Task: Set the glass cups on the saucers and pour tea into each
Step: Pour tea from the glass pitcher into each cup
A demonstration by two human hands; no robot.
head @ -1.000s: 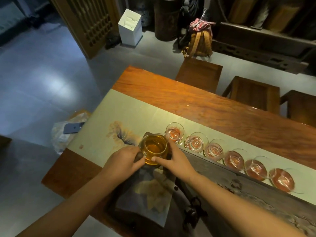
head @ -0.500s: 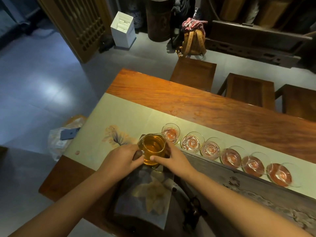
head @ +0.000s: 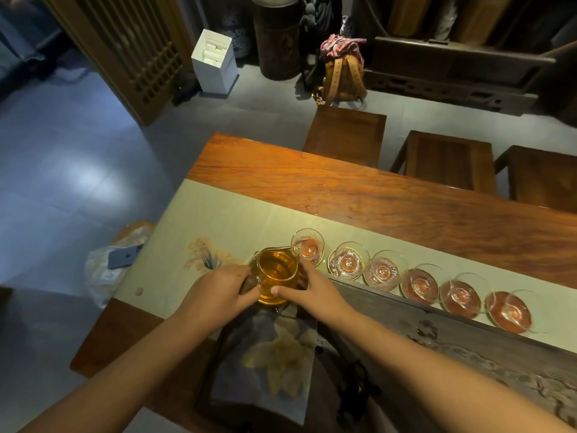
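On the floor left of the worktop (head: 390, 195), a phone (head: 124, 256) lies on a plastic bag (head: 103, 276). A pale runner (head: 224, 226) with a flower print covers the worktop's near side. Over it, the left hand (head: 218, 290) grips the dark handle of a glass pitcher (head: 276, 278) full of amber tea, and the right hand (head: 307, 292) curls its fingers round the pitcher's other side. The pitcher's spout touches the rim of the first glass cup (head: 308, 246), just right of it. Five more cups (head: 418, 284) run rightward from the pitcher in a row, each on a saucer (head: 512, 317). Beyond the worktop stand three wooden stools (head: 449, 157).
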